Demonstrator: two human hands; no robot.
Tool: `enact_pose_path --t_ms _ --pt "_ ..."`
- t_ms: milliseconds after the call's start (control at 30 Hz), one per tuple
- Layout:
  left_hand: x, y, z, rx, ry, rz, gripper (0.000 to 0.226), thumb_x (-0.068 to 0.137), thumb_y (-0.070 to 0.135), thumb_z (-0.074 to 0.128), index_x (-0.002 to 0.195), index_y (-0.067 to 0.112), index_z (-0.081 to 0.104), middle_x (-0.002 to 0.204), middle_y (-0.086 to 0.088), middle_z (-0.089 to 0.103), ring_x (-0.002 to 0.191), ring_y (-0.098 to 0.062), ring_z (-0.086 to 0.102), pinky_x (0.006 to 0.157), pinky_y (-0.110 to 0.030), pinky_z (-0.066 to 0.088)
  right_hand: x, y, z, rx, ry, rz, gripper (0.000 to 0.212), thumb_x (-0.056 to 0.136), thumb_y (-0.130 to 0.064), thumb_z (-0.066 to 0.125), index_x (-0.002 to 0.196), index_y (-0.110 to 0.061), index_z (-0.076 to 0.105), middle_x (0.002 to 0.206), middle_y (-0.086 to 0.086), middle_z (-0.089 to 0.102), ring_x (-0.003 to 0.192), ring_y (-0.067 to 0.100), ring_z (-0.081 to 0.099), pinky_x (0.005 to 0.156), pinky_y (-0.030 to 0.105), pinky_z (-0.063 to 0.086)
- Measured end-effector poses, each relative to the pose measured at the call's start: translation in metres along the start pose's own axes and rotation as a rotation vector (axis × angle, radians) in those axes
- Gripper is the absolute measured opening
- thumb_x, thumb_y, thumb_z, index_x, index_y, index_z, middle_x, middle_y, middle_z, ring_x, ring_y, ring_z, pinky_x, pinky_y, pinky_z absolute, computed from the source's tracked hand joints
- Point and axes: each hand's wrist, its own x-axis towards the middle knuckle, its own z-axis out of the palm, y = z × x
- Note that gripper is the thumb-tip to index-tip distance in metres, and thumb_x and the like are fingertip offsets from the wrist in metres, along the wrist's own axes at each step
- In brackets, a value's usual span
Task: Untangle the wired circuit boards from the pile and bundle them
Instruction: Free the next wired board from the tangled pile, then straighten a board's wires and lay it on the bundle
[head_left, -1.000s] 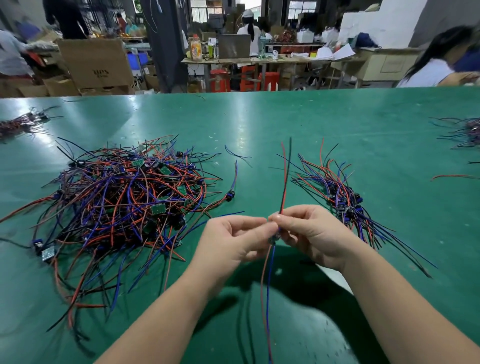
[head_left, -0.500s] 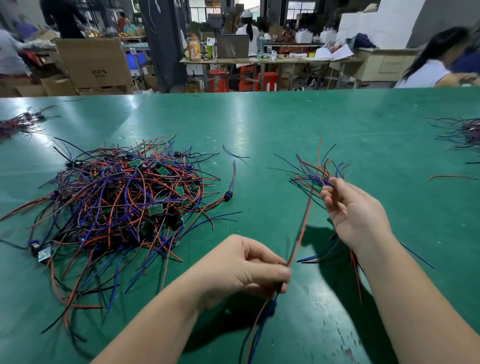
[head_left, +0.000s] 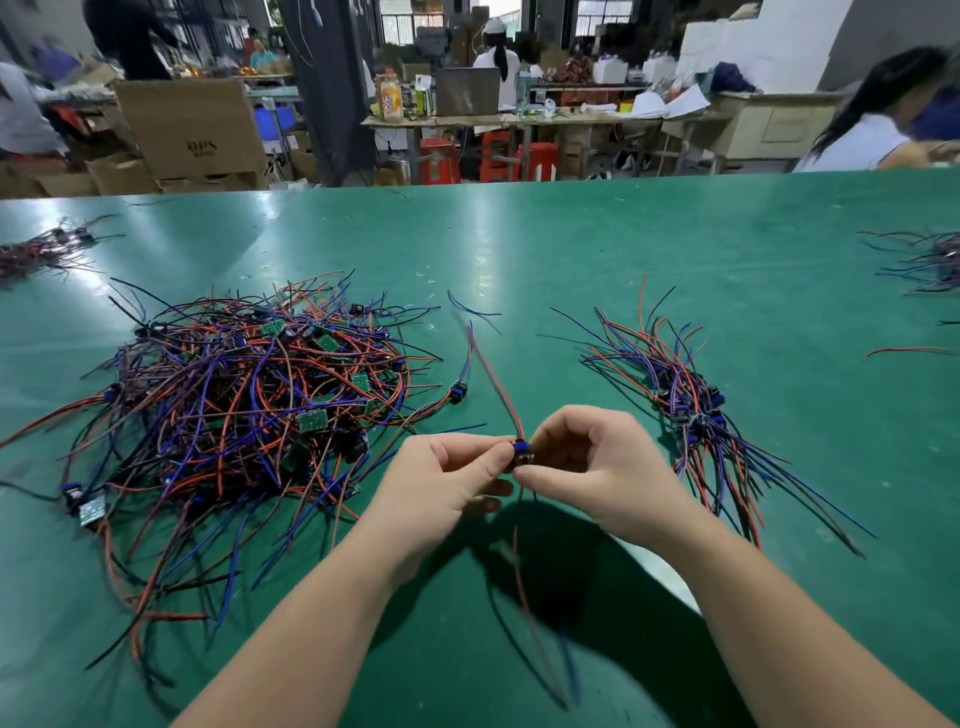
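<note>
Board (head_left: 522, 457) mostly hidden between fingers (head_left: 485, 461); hanging wires (head_left: 540, 649) blurred; right-edge wire pile (head_left: 930, 262) cut off.

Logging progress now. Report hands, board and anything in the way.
Left hand and right hand both pinch one wired board. Tangled pile left, sorted bundle right. Nothing blocking.

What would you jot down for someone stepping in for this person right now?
Left hand and right hand: both pinch one wired board above the green table, its wires trailing up and down.
Tangled pile: left of the hands, large.
Sorted bundle: right of the hands, wires roughly aligned.
Done: a small batch pulled out.
Left: add the held board to the bundle, then work through the pile.
</note>
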Motion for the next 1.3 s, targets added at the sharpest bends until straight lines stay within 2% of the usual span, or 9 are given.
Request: enact_pose_path --t_ms 200,300,367,500,633,767,967,1100,1300 --pt "0.01 -0.014 -0.025 0.964 0.426 0.388 0.018 0.087 0.012 0.062 0.101 0.017 0.073 0.114 -0.003 0.055 0.111 -0.017 0.048 0.096 -0.019 0.029 0.007 -0.005 -0.033 0.036 0.272 0.066 0.022 0.069 0.001 0.08 0.07 -0.017 0.069 0.066 0.0 0.072 0.06 0.012 0.066 0.065 0.027 0.057" --pt "0.014 -0.02 -0.035 1.163 0.416 0.209 0.029 0.093 0.013 0.051 0.117 0.02 0.065 0.133 -0.008 0.048 0.125 -0.026 0.04 0.105 -0.034 0.031 0.009 0.003 -0.066 -0.138 0.529 0.118 0.021 0.071 -0.003 0.079 0.074 -0.02 0.067 0.07 -0.001 0.071 0.062 0.014 0.067 0.064 0.024 0.054" --pt "0.017 -0.021 -0.04 1.286 0.358 0.127 0.036 0.093 0.01 0.047 0.123 0.023 0.061 0.129 -0.003 0.055 0.119 -0.023 0.048 0.101 -0.036 0.04 0.008 0.014 -0.085 -0.434 0.562 0.254 0.016 0.074 -0.007 0.076 0.081 -0.018 0.067 0.077 0.003 0.071 0.07 0.019 0.066 0.069 0.024 0.046" --pt "0.014 -0.012 -0.04 1.23 0.441 0.16 0.032 0.089 0.01 0.052 0.107 0.028 0.07 0.111 0.005 0.066 0.102 -0.021 0.06 0.09 -0.034 0.047 0.005 0.025 -0.093 -0.76 0.511 0.381 0.021 0.079 -0.01 0.067 0.1 -0.011 0.071 0.101 0.016 0.066 0.096 0.032 0.058 0.081 0.03 0.041" --pt "0.007 -0.002 -0.038 0.964 0.598 0.338 0.024 0.084 0.004 0.063 0.095 0.024 0.073 0.091 0.006 0.073 0.082 -0.015 0.066 0.077 -0.023 0.048 0.008 0.015 -0.078 -0.685 0.599 0.183 0.017 0.08 -0.009 0.064 0.094 -0.013 0.072 0.091 0.01 0.062 0.078 0.025 0.058 0.073 0.024 0.035" --pt "0.006 0.006 -0.034 0.611 0.665 0.469 0.028 0.083 0.007 0.07 0.106 0.022 0.069 0.082 0.018 0.067 0.075 0.008 0.063 0.077 -0.01 0.047 0.008 0.004 -0.048 -0.406 0.449 0.13 0.015 0.08 -0.006 0.064 0.081 -0.018 0.073 0.067 -0.008 0.067 0.059 0.003 0.059 0.057 0.006 0.04" --pt "0.009 0.003 -0.033 0.549 0.65 0.553 0.016 0.084 0.012 0.071 0.095 0.022 0.074 0.084 0.019 0.069 0.072 0.008 0.062 0.069 -0.002 0.042 0.002 -0.002 -0.009 0.006 -0.001 0.215 0.025 0.083 0.001 0.062 0.09 -0.021 0.07 0.076 0.005 0.072 0.059 0.013 0.061 0.056 0.026 0.047" --pt "0.009 0.0 -0.03 0.545 0.516 0.549 0.026 0.079 0.007 0.075 0.085 0.031 0.073 0.08 0.017 0.071 0.073 0.006 0.065 0.073 -0.006 0.046 0.003 -0.001 0.007 0.349 -0.089 0.244 0.039 0.083 -0.001 0.067 0.114 -0.024 0.06 0.088 0.005 0.068 0.063 0.013 0.064 0.057 0.02 0.048" --pt "0.008 -0.005 -0.027 0.62 0.28 0.569 0.029 0.073 -0.003 0.075 0.083 0.024 0.077 0.078 0.018 0.072 0.075 0.004 0.067 0.075 -0.011 0.05 0.006 -0.001 0.024 0.728 -0.07 0.269 0.029 0.07 -0.014 0.068 0.098 -0.013 0.069 0.077 0.005 0.072 0.063 0.012 0.066 0.054 0.016 0.046"
